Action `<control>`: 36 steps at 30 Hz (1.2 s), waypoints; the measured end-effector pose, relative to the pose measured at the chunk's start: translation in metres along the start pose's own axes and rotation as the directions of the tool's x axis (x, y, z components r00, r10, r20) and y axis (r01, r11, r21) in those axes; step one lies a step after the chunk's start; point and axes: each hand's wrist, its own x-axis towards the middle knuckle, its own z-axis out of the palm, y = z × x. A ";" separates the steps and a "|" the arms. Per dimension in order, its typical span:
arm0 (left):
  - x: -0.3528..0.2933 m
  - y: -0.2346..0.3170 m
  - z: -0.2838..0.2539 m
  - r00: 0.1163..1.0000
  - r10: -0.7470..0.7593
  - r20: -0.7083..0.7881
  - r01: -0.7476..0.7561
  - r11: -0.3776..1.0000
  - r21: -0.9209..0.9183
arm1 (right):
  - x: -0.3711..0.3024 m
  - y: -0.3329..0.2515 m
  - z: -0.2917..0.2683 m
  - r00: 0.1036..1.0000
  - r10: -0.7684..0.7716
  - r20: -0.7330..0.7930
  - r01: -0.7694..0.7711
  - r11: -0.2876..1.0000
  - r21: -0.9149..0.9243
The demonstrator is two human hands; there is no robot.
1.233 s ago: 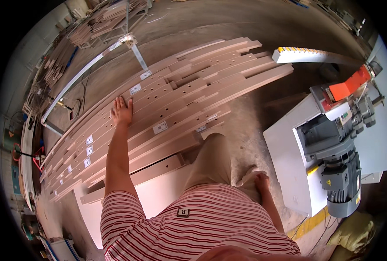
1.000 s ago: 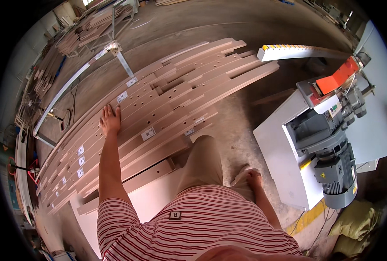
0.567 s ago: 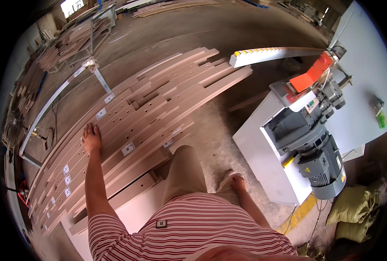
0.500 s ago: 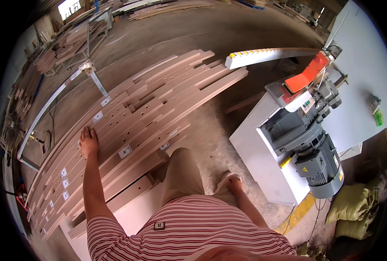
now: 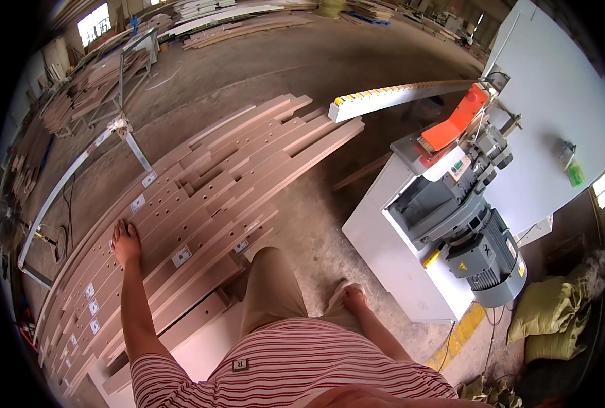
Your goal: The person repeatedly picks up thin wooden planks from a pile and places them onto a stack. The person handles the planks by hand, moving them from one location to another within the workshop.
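My left hand (image 5: 125, 243) lies flat on a broad stack of long brown boards (image 5: 200, 204), its fingers a little spread. Round holes dot many of the boards, and small white labels are stuck on several. One label (image 5: 137, 204) sits just beyond my left fingertips, and another label (image 5: 181, 256) is to the right of that hand. My right hand (image 5: 354, 299) hangs low beside my right leg, in front of a light shoe (image 5: 340, 291). Its fingers point down and are too small and hidden to read. No object shows clearly in it.
To my right stands a white machine cabinet (image 5: 401, 251) with a grey motor (image 5: 489, 258) and an orange guard (image 5: 455, 119). A roller rail (image 5: 398, 97) reaches out past the boards. A metal frame (image 5: 78, 166) curves along the left. Yellow-green sacks (image 5: 550, 313) lie at lower right.
My view has tilted, so the whole scene sits lower and further left. My left hand rests at about the same spot on the boards; the right hand still hangs by my leg.
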 end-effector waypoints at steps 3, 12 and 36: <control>-0.001 0.004 -0.003 1.000 -0.010 -0.007 0.010 1.000 0.010 | 0.001 -0.003 -0.001 0.999 0.047 0.003 -0.047 0.999 -0.003; -0.001 0.000 -0.002 1.000 0.003 -0.021 -0.002 1.000 0.012 | 0.005 0.012 0.015 0.998 -0.034 -0.049 0.032 0.999 -0.043; -0.002 0.001 -0.001 0.999 0.001 -0.041 -0.001 1.000 0.004 | 0.002 0.002 0.010 0.994 -0.031 0.101 0.047 0.987 -0.154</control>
